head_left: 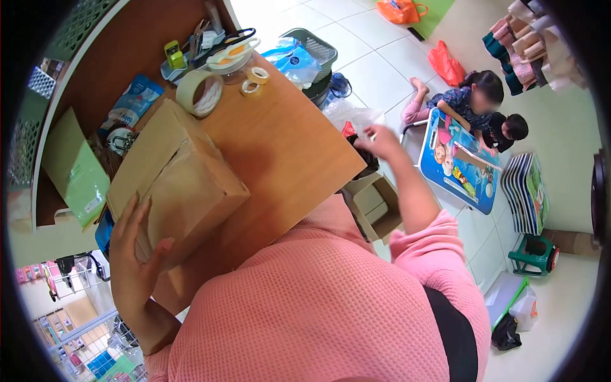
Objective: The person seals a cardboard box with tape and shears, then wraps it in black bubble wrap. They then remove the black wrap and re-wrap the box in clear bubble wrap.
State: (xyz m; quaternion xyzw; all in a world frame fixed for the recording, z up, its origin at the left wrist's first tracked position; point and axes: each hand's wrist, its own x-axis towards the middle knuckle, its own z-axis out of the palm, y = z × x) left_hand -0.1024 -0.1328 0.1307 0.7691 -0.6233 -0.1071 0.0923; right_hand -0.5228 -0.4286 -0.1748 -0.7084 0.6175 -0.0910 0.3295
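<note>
A closed brown cardboard box (184,181) lies on the wooden desk (293,137). Against its near left side rests my left hand (137,239), fingers spread, thumb apart. My right hand (380,141) is raised beyond the desk's right edge, above a black bag and near clear plastic wrap (349,114). Its fingers are curled, and whatever they may hold is too small to make out. Beneath my right forearm stands an open cardboard box (375,207).
A wide tape roll (199,93), small tape rolls (257,76) and scissors (234,54) sit at the desk's back. Two people are on the floor at a blue folding table (458,162). A green stool (533,254) stands by the wall, near stacked striped items (523,191).
</note>
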